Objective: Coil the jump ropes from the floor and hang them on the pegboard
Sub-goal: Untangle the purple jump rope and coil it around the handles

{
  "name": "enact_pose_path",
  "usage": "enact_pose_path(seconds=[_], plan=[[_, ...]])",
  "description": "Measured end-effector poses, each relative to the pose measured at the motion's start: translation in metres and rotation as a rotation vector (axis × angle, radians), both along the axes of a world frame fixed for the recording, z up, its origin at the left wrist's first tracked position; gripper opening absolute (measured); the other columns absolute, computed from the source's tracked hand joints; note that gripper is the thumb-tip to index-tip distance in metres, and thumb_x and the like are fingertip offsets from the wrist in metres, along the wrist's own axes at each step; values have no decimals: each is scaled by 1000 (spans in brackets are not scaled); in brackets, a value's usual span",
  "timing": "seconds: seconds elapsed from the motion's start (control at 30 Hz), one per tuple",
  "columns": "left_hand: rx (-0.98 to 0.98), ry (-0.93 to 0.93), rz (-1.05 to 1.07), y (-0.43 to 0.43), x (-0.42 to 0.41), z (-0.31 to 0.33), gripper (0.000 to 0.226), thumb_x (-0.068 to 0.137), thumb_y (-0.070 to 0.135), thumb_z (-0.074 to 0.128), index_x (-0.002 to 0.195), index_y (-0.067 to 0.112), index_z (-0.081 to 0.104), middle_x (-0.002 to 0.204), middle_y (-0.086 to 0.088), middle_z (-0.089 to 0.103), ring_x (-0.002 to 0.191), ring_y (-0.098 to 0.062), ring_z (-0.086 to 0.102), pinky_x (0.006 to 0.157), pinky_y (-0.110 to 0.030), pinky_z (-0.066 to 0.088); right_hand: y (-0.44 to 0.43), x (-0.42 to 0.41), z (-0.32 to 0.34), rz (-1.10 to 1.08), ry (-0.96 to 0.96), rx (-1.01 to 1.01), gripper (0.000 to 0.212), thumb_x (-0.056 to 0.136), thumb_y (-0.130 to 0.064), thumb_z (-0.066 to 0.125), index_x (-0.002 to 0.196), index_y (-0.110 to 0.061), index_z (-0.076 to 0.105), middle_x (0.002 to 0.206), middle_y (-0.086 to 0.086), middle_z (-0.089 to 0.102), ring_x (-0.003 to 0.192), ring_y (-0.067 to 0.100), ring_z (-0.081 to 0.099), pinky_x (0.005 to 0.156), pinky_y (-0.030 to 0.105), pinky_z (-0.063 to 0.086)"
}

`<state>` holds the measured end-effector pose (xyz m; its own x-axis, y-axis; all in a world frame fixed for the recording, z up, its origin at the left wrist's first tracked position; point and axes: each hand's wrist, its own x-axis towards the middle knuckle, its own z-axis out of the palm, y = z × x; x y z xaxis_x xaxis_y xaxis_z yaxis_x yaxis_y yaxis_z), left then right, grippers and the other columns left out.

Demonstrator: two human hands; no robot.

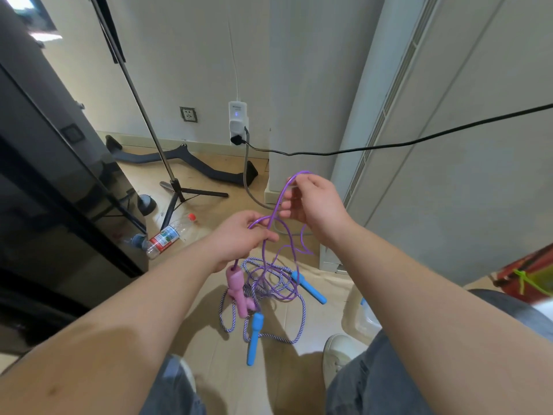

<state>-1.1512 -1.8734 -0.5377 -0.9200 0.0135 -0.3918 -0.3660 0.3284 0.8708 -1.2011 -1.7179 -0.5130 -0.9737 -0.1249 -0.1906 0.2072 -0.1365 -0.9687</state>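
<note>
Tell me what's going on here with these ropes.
A person is gathering up the purple jump rope. The left hand grips it, with its pink handles hanging just below, and the right hand pinches a raised loop. The rest trails down, tangled over a striped rope with blue handles lying on the floor. No pegboard is in view.

Pale walls (299,70), beige tiled floor (215,348), dark glass cabinet (45,175)
</note>
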Motion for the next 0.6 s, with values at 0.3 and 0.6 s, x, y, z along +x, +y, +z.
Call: enact_pose_path(seconds=[0.3,0.6], plan=[[457,201,151,-3,-3,26,10,98,1,50,100,11,51,90,-11,75,47,-8,28,41,-19,22,-5,27,-32,756,-150,700,26,95,-11,53,112,-30,55,117,7,63,94,23,67,78,43,59],[340,138,330,-13,-9,27,15,93,4,51,92,19,53,108,-11,73,48,-7,33,39,-18,21,-12,20,-23,537,94,679,21,101,-26,49,101,-13,66,96,10,70,79,18,65,69,41,58]])
